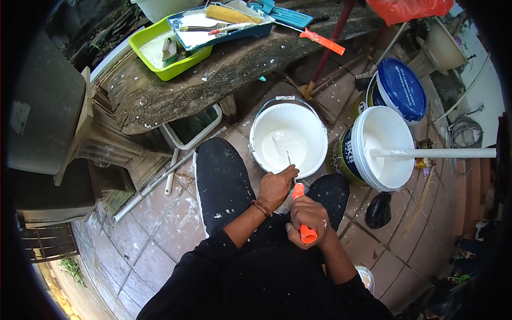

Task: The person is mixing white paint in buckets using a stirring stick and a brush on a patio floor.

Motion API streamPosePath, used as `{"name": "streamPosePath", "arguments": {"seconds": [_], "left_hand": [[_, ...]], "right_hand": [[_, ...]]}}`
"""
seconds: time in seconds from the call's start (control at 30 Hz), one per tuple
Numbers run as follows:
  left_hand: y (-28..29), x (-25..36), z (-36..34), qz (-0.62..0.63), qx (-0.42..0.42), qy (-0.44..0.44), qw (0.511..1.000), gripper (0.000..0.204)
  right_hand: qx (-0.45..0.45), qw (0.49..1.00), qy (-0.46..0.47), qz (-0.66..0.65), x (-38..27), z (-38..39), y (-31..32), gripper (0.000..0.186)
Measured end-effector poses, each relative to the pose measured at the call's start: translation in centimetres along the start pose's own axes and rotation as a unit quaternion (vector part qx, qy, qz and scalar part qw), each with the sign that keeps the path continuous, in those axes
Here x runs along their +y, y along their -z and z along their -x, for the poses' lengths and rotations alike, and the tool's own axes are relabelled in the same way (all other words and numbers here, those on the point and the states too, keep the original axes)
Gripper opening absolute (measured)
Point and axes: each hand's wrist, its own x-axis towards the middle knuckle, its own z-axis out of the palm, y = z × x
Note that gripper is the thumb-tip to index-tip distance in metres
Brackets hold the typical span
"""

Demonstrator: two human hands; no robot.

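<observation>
My right hand [309,218] is wrapped round the orange handle [298,190] of a paint roller frame, just in front of my body. The fingers of my left hand [278,188] close on its thin metal rod [289,157], at the near rim of a white bucket [256,146]. The rod reaches over the rim into the bucket, where white paint [285,140] lies. No roller sleeve can be made out on it; its far end is hard to tell from the paint. The bucket stands on the tiles between and beyond my knees.
Right of the bucket, a white-rimmed paint pail [358,154] holds a white pole [442,153]; behind it is a blue-lidded pail [402,90]. A wooden bench [213,88] carries a green tray [181,69] and a blue tray [261,31] with a yellow roller [233,14]. A black bag [378,210] lies right.
</observation>
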Motion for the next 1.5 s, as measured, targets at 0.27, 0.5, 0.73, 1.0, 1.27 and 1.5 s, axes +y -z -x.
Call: {"name": "streamPosePath", "arguments": {"seconds": [0.27, 0.5, 0.73, 1.0, 1.27, 1.5], "left_hand": [[2.9, 3.2, -1.6, 0.024, 0.009, 0.041, 0.999, 0.025], [2.6, 4.1, -0.6, 0.032, 0.044, 0.016, 0.998, 0.017], [3.6, 6.1, -0.2, 0.009, 0.021, 0.007, 1.000, 0.017], [3.1, 5.5, -0.4, 0.015, 0.024, -0.004, 1.000, 0.018], [1.6, 2.6, 0.4, 0.014, 0.050, 0.009, 0.999, 0.028], [1.1, 0.6, -0.4, -0.003, 0.023, 0.013, 1.000, 0.028]], "right_hand": [[0.022, 0.999, -0.028, -0.001, -0.9, -3.2, 2.3, 0.029], [0.035, 0.995, -0.087, -0.043, -2.7, -4.7, 4.1, 0.028], [0.078, 0.982, -0.143, -0.098, -3.7, -5.1, 5.8, 0.023], [0.100, 0.985, -0.075, -0.118, -3.4, -3.7, 4.9, 0.025], [0.025, 0.997, -0.008, -0.068, -2.1, -1.8, 2.3, 0.029], [0.011, 0.999, 0.003, -0.043, -0.3, -0.8, 0.6, 0.032]]}}
